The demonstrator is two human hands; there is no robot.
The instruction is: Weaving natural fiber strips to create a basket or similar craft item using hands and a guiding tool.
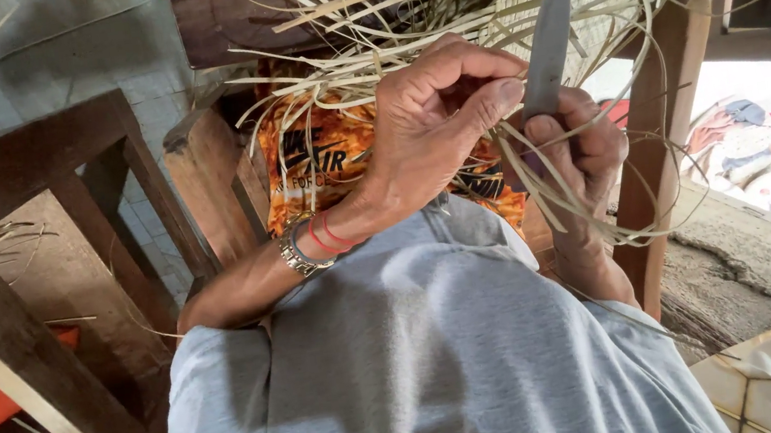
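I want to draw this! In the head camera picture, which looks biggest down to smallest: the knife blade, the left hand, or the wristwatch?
1. Left hand: looks biggest.
2. Knife blade: long but narrow, held in the right hand; its lower end is hidden.
3. Wristwatch: smallest, and only partly visible.

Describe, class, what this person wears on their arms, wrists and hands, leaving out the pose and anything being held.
Both forearms are bare, with no sleeves reaching them. The left hand has no glove or ring that shows; its wrist carries a silver metal link watch band and beside it thin red string bracelets. The right hand is also ungloved, with nothing visible on its wrist.
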